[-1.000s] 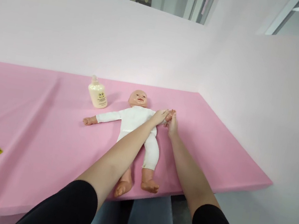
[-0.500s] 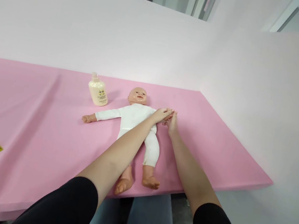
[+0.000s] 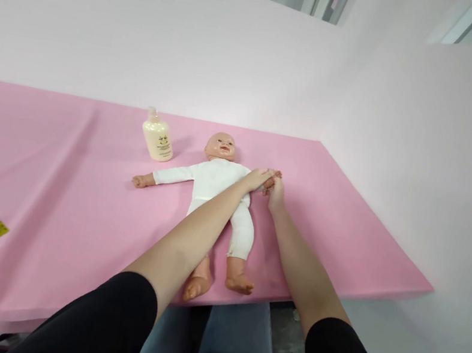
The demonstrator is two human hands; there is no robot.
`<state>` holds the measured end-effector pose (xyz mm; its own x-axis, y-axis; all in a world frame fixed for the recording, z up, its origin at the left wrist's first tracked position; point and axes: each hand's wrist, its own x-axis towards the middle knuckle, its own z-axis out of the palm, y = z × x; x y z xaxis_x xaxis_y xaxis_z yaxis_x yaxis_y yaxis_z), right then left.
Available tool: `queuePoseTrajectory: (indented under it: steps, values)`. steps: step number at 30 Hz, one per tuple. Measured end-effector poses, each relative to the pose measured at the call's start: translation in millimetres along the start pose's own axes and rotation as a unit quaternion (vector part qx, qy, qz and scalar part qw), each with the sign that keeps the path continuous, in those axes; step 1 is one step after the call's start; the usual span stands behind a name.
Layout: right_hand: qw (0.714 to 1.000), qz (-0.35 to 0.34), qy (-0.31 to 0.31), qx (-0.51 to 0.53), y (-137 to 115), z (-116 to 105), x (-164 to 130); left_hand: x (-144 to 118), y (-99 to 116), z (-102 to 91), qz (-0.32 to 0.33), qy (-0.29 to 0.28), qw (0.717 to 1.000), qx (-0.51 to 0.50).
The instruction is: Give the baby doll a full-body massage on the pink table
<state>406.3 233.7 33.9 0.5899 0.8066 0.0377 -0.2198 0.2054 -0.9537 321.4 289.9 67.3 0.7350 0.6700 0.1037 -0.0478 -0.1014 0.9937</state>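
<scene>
A baby doll in white clothes lies on its back on the pink surface. The left hand and right hand meet at the doll's arm and both close around its little hand. A cream bottle stands near the doll's head.

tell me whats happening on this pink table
A person leans over the pink table, both hands meeting at the far arm of a baby doll lying on its back. The left hand and right hand hold the doll's small hand between them. A cream lotion bottle stands beside the doll's head.
</scene>
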Motion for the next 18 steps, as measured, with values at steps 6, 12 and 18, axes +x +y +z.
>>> queuePoseTrajectory:
  steps: [6,12,18]
  values:
    - [0.999,0.030,0.009,0.023,-4,-1,2,-9,4,2.4,0.033,-0.017,0.997,0.070]
    - [1.000,-0.001,-0.028,0.011,-2,-2,0,-3,2,1.5,0.045,-0.015,0.995,0.090]
    - [0.999,-0.038,-0.027,-0.019,1,-1,-1,4,-1,1.8,0.063,0.012,0.992,0.107]
